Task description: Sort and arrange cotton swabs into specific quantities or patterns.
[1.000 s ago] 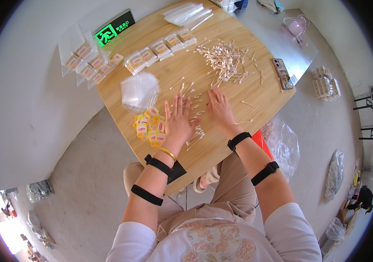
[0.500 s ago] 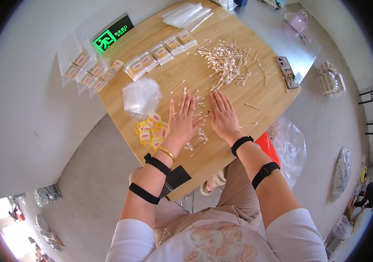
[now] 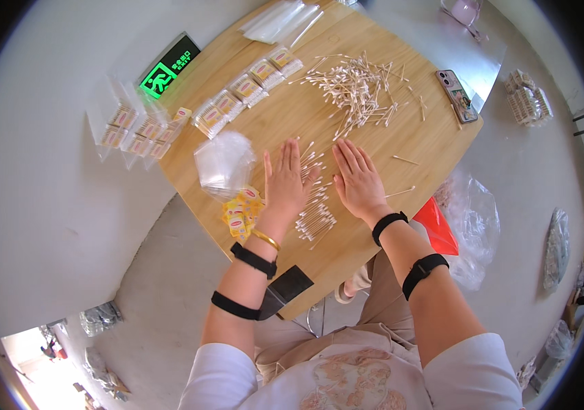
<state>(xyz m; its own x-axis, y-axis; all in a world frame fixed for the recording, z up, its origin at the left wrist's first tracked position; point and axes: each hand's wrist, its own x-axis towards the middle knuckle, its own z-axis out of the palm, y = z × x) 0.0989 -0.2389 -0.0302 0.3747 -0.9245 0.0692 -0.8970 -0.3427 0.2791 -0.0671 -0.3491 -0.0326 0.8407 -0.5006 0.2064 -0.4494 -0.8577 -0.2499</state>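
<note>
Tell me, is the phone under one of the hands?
No, the phone lies near the far right edge of the wooden table, well apart from both hands, which lie flat by the cotton swabs.

White sleeves, black forearm straps

On the tabletop (image 3: 401, 205), a small bunch of cotton swabs (image 3: 316, 212) lay between the left hand (image 3: 286, 183) and the right hand (image 3: 358, 179). A bigger swab pile (image 3: 357, 89) lay behind the hands, a phone (image 3: 457, 96) to its right, and empty bags (image 3: 224, 164) left of the left hand.
</note>
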